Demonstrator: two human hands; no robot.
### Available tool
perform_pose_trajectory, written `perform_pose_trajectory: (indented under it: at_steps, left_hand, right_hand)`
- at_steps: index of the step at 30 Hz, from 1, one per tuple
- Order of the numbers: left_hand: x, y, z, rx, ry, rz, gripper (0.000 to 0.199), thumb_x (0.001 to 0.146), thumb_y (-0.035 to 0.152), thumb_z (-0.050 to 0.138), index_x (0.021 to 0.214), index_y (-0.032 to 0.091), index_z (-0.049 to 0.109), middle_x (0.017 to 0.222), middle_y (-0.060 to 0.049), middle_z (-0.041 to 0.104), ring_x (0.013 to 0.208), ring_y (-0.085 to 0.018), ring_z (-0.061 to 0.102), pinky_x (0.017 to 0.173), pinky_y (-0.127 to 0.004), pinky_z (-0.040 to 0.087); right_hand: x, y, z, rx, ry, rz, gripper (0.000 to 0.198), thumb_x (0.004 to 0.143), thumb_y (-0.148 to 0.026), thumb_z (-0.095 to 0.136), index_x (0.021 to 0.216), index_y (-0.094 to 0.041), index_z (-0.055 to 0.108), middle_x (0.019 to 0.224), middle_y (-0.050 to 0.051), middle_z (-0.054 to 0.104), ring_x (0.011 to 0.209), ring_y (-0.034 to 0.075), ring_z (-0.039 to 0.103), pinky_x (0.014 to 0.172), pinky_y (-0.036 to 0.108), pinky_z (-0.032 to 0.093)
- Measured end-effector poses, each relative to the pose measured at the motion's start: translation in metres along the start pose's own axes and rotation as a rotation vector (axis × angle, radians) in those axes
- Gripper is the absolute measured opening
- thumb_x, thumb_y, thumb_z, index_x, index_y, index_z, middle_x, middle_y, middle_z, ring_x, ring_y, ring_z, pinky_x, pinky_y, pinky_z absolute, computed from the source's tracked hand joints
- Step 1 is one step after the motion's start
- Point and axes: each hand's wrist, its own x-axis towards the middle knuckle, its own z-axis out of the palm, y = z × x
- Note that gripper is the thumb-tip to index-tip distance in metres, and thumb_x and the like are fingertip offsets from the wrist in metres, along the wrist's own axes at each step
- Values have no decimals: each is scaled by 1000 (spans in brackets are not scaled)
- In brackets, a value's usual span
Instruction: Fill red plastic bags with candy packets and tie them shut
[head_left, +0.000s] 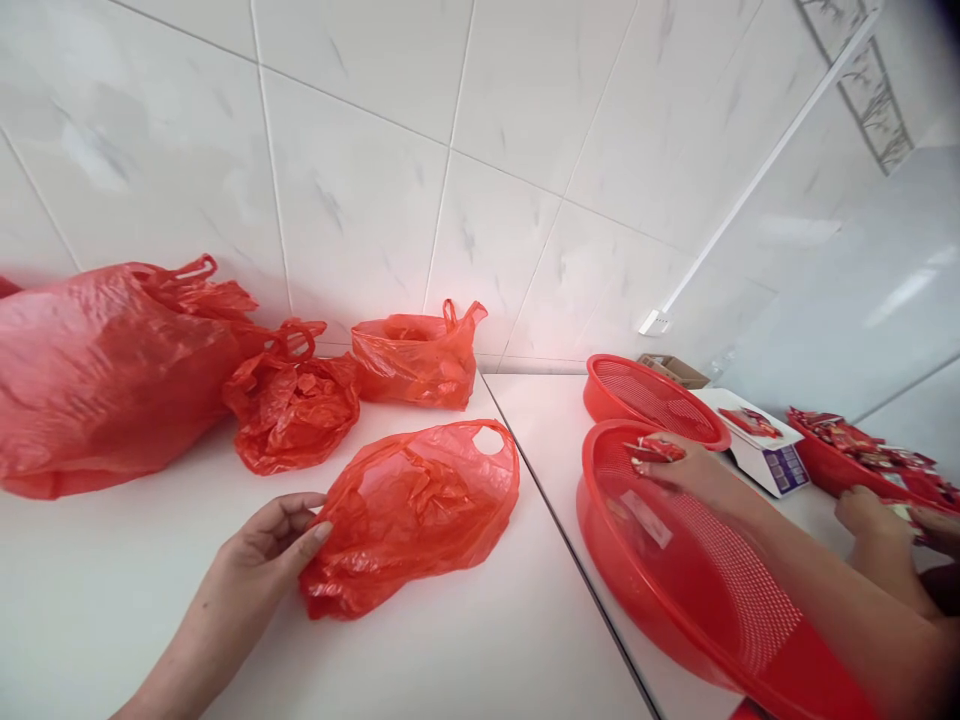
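Left hand (270,548) in pinch on bag (431,515), right hand (686,472) around packet (661,450).

The bag (416,530) is glossy, crinkled plastic; the basket (596,535), smooth plastic.

Wht. tiled wall (360,110) w/ gray veining is rising behind wht. tabletops (97,590) meeting at dk. seam (559,525); wht. strip (772,150) is running up fr. socket (655,323) twd. patterned border (874,105); glossy side wall (885,250) is reflecting lt.
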Motion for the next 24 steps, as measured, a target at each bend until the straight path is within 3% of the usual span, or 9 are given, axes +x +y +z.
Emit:
perform_pose_trajectory:
  at_steps: [4, 10, 12, 14, 16, 19, 22, 24]
  left_hand:
    - [-5, 3, 3, -22, -17, 33, 44, 70, 50, 69, 103, 22, 57, 82, 0, 65, 73, -17, 62, 63, -25, 50]
    - [-8, 4, 3, -26, -39, 37, 42, 75, 49, 65, 105, 20, 56, 83, -2, 64, 75, -17, 62, 66, -27, 50]
    - [-8, 4, 3, -24, -35, 42, 41, 76, 49, 65, 105, 20, 56, 84, -2, 65, 76, -17, 62, 68, -28, 50]
    - [-8, 3, 2, -34, -39, 39, 41, 76, 48, 65, 105, 20, 56, 84, -2, 65, 76, -17, 62, 68, -28, 51]
    - [-8, 3, 2, -61, -55, 36, 41, 76, 48, 65, 104, 20, 55, 84, -2, 64, 76, -17, 62, 67, -28, 51]
    - [-7, 1, 2, -99, -70, 32, 42, 74, 48, 67, 103, 20, 55, 83, -2, 65, 76, -18, 63, 67, -29, 52]
    - [-5, -2, 2, -112, -68, 12, 43, 74, 49, 67, 103, 20, 54, 83, -2, 65, 75, -18, 63, 66, -29, 52]
    - [-4, -4, 1, -101, -69, 1, 43, 75, 49, 66, 105, 21, 54, 84, -2, 65, 75, -17, 63, 65, -28, 52]
  right_hand:
    - [-1, -40, 16, 63, -85, 60, 39, 72, -34, 70, 107, -22, 62, 87, 10, 70, 70, 21, 66, 57, 30, 50]
    - [-23, -115, 105, -92, -487, -309, 23, 76, -27, 60, 99, -25, 62, 88, 0, 67, 79, 17, 63, 68, 28, 48]
    - [-22, -124, 130, -78, -599, -349, 42, 75, -29, 62, 117, -28, 56, 100, 1, 66, 88, 18, 62, 75, 31, 49]
    - [-16, -124, 141, -70, -617, -369, 67, 71, -33, 68, 134, -31, 45, 116, 4, 62, 102, 20, 60, 81, 33, 50]
    - [-7, -117, 134, -91, -499, -370, 66, 70, -38, 68, 132, -30, 48, 122, 7, 59, 109, 22, 58, 86, 35, 48]
    - [8, -94, 93, -236, -169, -294, 32, 76, -42, 59, 103, -26, 65, 107, 5, 66, 100, 22, 61, 88, 35, 46]
    - [20, -53, 44, -522, 81, -124, 22, 78, -44, 54, 81, -25, 65, 82, 3, 68, 77, 22, 63, 70, 34, 46]
    - [22, -19, 21, -641, 39, -82, 19, 73, -42, 57, 72, -24, 64, 74, 3, 68, 67, 22, 62, 60, 33, 44]
